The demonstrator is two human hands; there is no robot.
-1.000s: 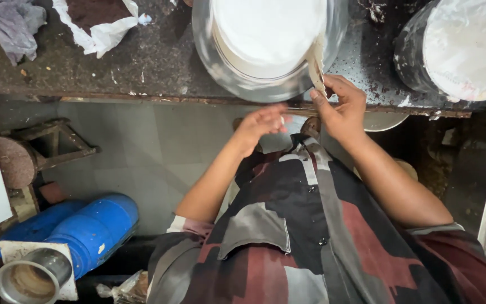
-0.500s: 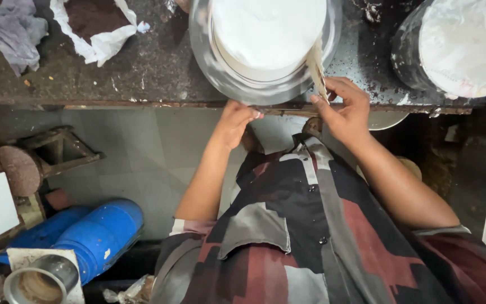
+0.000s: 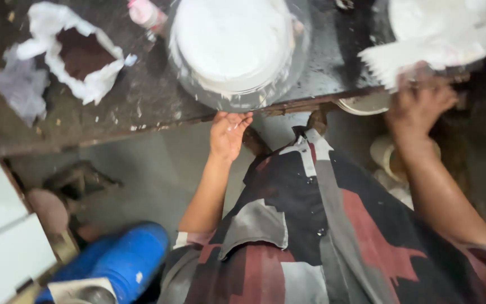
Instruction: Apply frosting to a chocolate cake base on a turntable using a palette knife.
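the left hand (image 3: 229, 134) reaches up to the front edge of the dark counter (image 3: 113, 121), fingers (image 3: 242, 119) loosely curled, gripping nothing, their tips touching the lip just under the round steel turntable (image 3: 305, 39). the white frosted cake (image 3: 232, 39) sits on that turntable. the right hand (image 3: 420, 104) is blurred near a bowl of white cream (image 3: 451, 22), a cream-smeared scraper (image 3: 389, 62) at its fingers; whether they clench it i cannot tell. a crumpled white wrapper (image 3: 80, 50) lies to the left.
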